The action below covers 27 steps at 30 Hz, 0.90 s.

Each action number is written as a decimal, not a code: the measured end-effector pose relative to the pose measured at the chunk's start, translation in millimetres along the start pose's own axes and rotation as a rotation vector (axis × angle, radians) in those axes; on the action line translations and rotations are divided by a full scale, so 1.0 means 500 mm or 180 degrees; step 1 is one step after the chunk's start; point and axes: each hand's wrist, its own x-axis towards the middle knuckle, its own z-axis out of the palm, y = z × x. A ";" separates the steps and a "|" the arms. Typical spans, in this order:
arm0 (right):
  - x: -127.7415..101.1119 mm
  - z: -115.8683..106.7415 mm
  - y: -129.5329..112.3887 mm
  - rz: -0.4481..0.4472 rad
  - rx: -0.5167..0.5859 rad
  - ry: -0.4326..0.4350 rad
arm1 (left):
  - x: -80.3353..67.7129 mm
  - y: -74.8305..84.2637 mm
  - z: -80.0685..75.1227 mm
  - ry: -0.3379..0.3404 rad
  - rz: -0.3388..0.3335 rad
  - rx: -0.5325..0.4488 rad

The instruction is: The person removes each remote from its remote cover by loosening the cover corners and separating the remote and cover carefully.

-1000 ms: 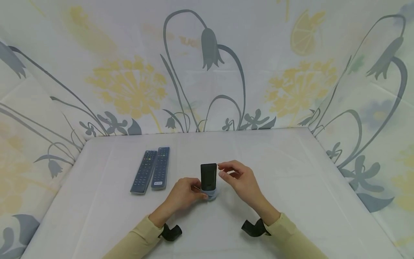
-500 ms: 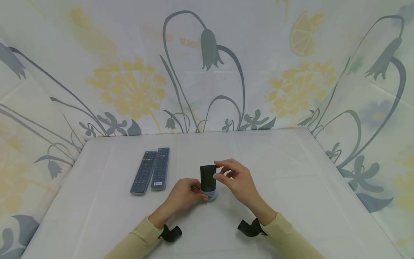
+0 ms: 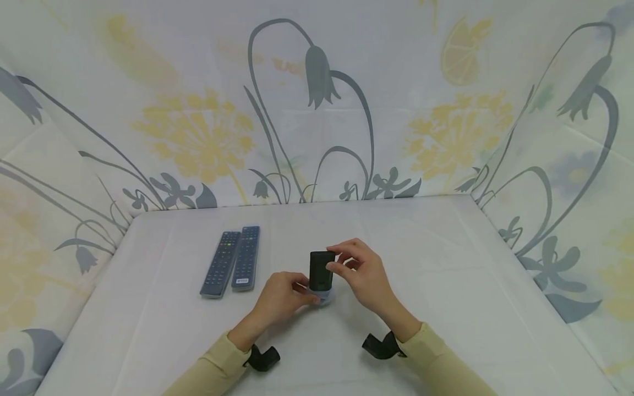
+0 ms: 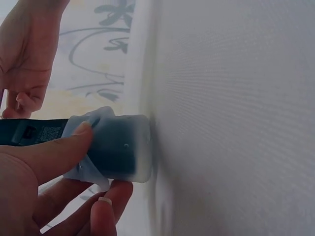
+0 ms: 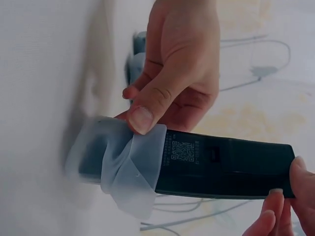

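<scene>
A black remote control (image 3: 321, 269) stands upright on the table in the head view, its back turned toward me. A translucent silicone cover (image 5: 130, 162) wraps its lower end and is bunched in folds, as the right wrist view shows. My left hand (image 3: 283, 296) grips the covered lower end between thumb and fingers. At the upper end, my right hand (image 3: 364, 269) pinches the bare remote by its edge. The left wrist view shows the left thumb (image 4: 69, 147) pressing on the folded cover, its bottom end on or close to the cloth.
Two other remote controls (image 3: 220, 264) (image 3: 246, 257) in translucent covers lie side by side, left of my hands. White cloth (image 3: 446, 308) covers the table. A patterned curtain (image 3: 317, 137) rises behind it and at both sides.
My right hand has moved left from beside the remote and now pinches its top end. The remote has shifted slightly right at the top. My left hand keeps its hold on the cover.
</scene>
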 end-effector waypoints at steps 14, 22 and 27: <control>0.000 -0.019 -0.012 0.0445 0.0504 -0.0056 | 0.000 0.005 -0.005 0.0201 0.0005 -0.0370; -0.001 -0.029 -0.010 0.0283 0.0498 -0.0171 | 0.004 0.002 -0.014 0.0217 -0.0161 -0.0811; -0.002 -0.034 -0.013 0.0276 0.0664 -0.0340 | 0.007 0.001 -0.018 0.0212 -0.0275 -0.1065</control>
